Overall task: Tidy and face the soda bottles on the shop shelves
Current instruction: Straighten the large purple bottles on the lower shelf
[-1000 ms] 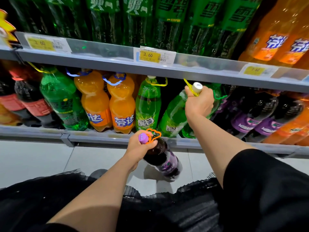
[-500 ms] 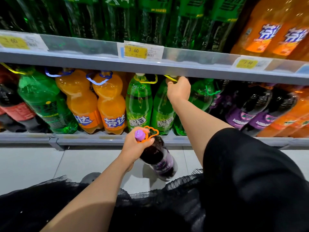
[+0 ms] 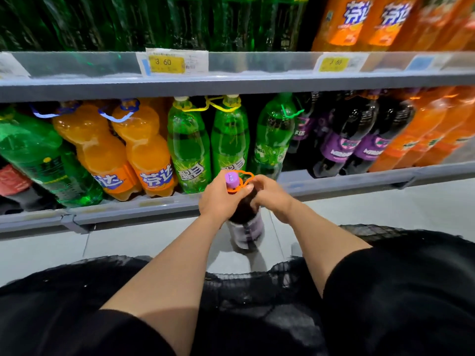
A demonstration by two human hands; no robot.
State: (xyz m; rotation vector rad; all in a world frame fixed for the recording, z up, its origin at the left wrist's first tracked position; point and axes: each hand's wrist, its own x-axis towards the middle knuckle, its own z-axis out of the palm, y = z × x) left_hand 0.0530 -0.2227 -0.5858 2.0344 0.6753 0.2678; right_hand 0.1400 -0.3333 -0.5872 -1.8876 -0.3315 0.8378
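A dark grape soda bottle [image 3: 246, 229] with a purple cap and an orange carry loop stands in front of the bottom shelf, above the floor. My left hand [image 3: 221, 201] grips its neck just under the cap. My right hand [image 3: 270, 199] holds the neck from the other side, fingers curled against it. On the bottom shelf [image 3: 128, 211] behind stand two green bottles [image 3: 228, 140] upright with yellow loops, a third green bottle [image 3: 272, 140], orange bottles [image 3: 146, 150] and purple-labelled dark bottles [image 3: 344, 140].
The upper shelf rail [image 3: 231, 83] carries yellow price tags and holds tall green and orange bottles. More orange bottles [image 3: 431, 134] fill the bottom shelf's right end; green and red-labelled bottles lie at the left. Pale floor tiles [image 3: 38, 253] lie below, my dark clothing in front.
My right hand let go of the green bottle on the shelf, now upright, and came down to the dark bottle's neck. The view shifted right.
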